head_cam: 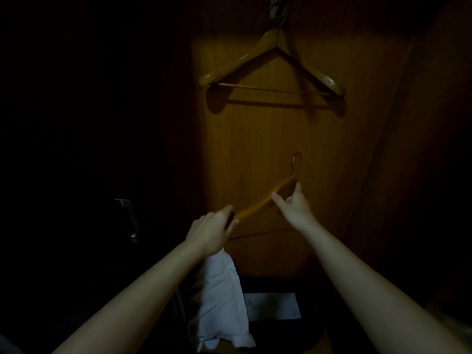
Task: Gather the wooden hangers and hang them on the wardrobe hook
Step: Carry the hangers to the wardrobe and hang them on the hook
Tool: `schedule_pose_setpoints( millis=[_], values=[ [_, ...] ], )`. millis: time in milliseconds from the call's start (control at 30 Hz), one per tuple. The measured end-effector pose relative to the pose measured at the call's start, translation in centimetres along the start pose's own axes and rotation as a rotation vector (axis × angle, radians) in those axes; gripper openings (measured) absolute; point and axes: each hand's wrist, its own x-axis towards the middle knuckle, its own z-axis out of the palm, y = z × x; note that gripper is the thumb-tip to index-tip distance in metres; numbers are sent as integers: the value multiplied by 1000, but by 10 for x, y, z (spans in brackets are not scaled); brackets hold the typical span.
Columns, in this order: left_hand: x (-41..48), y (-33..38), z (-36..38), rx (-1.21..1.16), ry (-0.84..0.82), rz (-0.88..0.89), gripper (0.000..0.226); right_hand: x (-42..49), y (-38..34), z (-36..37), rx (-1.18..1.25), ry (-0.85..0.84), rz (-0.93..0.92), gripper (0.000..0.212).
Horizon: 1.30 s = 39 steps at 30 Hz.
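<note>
Wooden hanger is being held up slanted in front of the lit wardrobe panel, with both grips on it. The left grip is curling its fingers round the hanger's lower left end. The right grip is pinching it higher up, just beside the neck, with the thumb lying along the sloping arm and a forefinger reaching up toward the stem. The hanger's metal loop is standing just above the right grip, free of any support. Well above both grips, a second hanger is already hanging from the wardrobe hook and casting its shadow on the panel. Just beneath the left grip, a white cloth is drooping down past the forearm. Left of the left grip, a metal door handle is glinting in the dark. Below both forearms a pale flat piece is lying in shadow; what it is cannot be told.
</note>
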Motion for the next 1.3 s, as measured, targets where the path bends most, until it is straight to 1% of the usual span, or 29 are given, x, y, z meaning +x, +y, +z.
schedule_pose_setpoints(
  millis=[67, 133, 233, 300, 367, 433, 533, 600, 700, 833, 867, 900, 1000, 1067, 1100, 1200, 1300],
  values=[
    [-3, 16, 5, 5, 47, 41, 22, -1, -7, 6, 196, 86, 45, 95],
    [-6, 29, 10, -18, 52, 82, 19, -1, -14, 6, 295, 178, 79, 98],
    [3, 33, 8, -108, -52, 70, 19, 1, -18, 3, 348, 231, 105, 96],
    [10, 32, 1, -228, -150, 72, 20, 2, -17, 0, 361, 235, 113, 93],
    [14, 32, -5, -368, -183, 92, 24, 4, -16, -5, 377, 194, 137, 88],
    [18, 33, -8, -466, -128, 93, 27, 6, -17, -11, 446, 141, 163, 78],
    [29, 32, -6, -455, -26, 102, 27, 8, -23, -21, 548, 59, 167, 51],
    [38, 32, -4, -413, -7, 106, 28, 11, -26, -30, 573, 4, 165, 42],
    [54, 37, -1, -373, -16, 108, 38, 15, -32, -48, 617, -98, 170, 43],
    [78, 45, -1, -316, -9, 78, 56, 22, -33, -69, 476, -130, 153, 55],
    [85, 48, -2, -309, -1, 73, 59, 25, -33, -74, 456, -145, 137, 55],
    [92, 50, -3, -296, 10, 73, 63, 26, -32, -79, 424, -173, 115, 51],
    [114, 53, -4, -256, 25, 68, 72, 32, -33, -96, 280, -298, 35, 28],
    [129, 54, -3, -249, 16, 68, 74, 39, -34, -106, 263, -359, 6, 15],
    [136, 54, -2, -248, 14, 76, 74, 45, -34, -110, 276, -379, -9, 12],
    [154, 59, -2, -226, 29, 133, 70, 63, -37, -120, 284, -434, -56, 13],
    [171, 65, -1, -176, 125, 185, 63, 83, -41, -133, 277, -509, -97, 16]
  ],
)
